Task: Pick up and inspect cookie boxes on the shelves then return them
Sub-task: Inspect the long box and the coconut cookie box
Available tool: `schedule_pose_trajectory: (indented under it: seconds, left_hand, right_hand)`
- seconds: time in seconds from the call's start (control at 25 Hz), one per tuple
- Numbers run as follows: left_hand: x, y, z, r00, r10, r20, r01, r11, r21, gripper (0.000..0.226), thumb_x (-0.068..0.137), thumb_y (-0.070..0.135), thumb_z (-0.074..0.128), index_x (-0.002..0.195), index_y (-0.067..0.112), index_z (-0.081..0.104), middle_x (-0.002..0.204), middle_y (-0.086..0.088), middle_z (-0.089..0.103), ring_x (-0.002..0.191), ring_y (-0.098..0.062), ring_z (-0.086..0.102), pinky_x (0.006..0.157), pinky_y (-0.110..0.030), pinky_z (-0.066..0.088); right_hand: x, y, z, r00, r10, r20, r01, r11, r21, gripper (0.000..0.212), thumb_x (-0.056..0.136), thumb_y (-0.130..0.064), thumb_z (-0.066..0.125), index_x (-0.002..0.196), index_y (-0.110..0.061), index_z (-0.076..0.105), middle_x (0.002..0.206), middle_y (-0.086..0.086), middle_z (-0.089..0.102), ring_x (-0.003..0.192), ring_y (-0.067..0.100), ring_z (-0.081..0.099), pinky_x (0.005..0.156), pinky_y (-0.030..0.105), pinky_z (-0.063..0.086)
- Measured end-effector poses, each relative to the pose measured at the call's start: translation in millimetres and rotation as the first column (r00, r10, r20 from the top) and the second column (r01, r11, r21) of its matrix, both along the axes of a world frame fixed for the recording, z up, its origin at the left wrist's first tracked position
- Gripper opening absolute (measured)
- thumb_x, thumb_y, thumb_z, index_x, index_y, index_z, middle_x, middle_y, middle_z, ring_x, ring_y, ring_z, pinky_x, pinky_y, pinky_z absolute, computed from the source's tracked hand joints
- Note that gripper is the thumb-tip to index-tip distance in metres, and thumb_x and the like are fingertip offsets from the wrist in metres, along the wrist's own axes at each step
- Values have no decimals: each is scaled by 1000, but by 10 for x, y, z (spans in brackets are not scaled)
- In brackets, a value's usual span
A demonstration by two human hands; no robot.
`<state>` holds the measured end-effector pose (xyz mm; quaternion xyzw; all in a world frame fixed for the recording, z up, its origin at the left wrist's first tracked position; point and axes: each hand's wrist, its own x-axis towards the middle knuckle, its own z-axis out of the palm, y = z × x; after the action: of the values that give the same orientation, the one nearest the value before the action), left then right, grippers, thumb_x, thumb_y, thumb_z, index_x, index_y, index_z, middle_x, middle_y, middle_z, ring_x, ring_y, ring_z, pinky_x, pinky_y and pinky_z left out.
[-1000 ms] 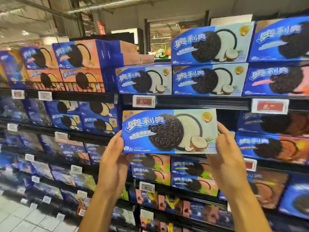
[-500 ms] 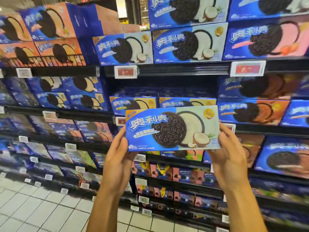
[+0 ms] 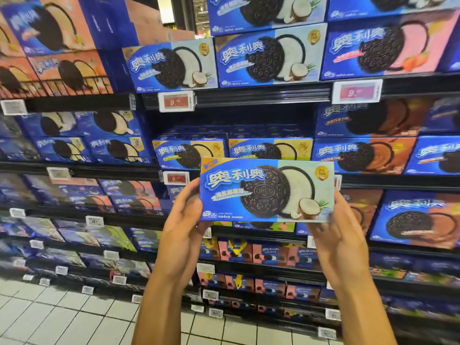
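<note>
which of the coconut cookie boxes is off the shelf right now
The coconut box gripped between the left hand and right hand; the other coconut boxes sit on the upper shelf.

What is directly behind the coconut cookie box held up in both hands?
Behind the held box, shelf rows show: yellow-cornered boxes above its top edge, a price tag beside the left hand. Whatever sits straight behind it is covered.
</note>
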<state>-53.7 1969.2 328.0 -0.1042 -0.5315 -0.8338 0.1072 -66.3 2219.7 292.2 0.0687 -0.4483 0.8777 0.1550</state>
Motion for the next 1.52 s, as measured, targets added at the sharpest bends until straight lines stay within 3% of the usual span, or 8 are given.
schedule_pose_trajectory:
  seconds: [0.16,0.32,0.6,0.88,1.08,1.28,1.4,1.52]
  left_hand:
    - [14,98,35,998,-49,30,48,999,25,50,95,27,49,142,11,45,135,-9,62,120,-19,59,103,-42,46]
    - [49,334,82,990,-144,13,143,989,38,53,85,25,66,135,9,55,129,-7,66,111,-16,65,87,-27,55]
    - [245,952,116,978,-198,-67,180,960,-217,40,87,36,69,125,37,56,128,2,66,117,-18,64,94,-35,54]
    - [393,1048,156,971,-188,-146,131,934,-334,49,81,30,74,127,35,56,121,21,64,114,0,60,81,-16,53]
    - [333,1022,132,976,-171,-133,121,941,-317,58,80,33,75,131,42,50,120,21,63,115,-4,60,82,-17,53]
    - [145,844,42,978,-190,-89,169,964,-205,58,86,34,70,135,49,44,122,4,69,114,-17,66,92,-32,56]
    - [-19,666,-16,985,-164,-46,161,985,-69,44,93,29,60,135,40,51,126,2,67,113,-19,66,85,-38,59]
    - [-181,544,-89,988,-154,16,153,987,41,43,95,26,47,138,26,51,137,0,60,116,-17,63,83,-44,60]
  right_hand:
    - [40,91,-94,996,-58,68,58,998,0,39,89,-26,64,127,-28,67,125,1,71,107,15,69,84,27,58]
    - [39,138,-220,989,-56,138,84,976,-201,37,93,-25,57,128,-15,64,124,5,70,105,15,67,85,29,58]
    - [-86,137,-357,911,91,402,106,891,-441,43,103,-34,48,138,-10,56,134,14,64,124,34,59,93,50,56]
    - [41,92,-420,887,221,404,-3,881,-474,36,103,-24,53,131,-4,63,128,19,67,122,35,63,89,45,59]
    - [15,80,-400,886,215,411,-4,889,-457,35,101,-24,56,128,-4,64,122,18,70,102,30,73,76,39,63]
    - [-10,110,-390,904,170,393,57,861,-505,40,88,-22,64,126,-7,66,125,18,69,112,32,68,101,46,52]
    - [20,177,-341,941,150,304,53,820,-570,39,91,-19,63,128,-6,64,126,17,68,112,30,68,96,45,55]
    - [75,216,-267,970,23,243,94,885,-457,38,83,-18,69,121,-13,67,124,15,70,102,25,73,91,41,58]
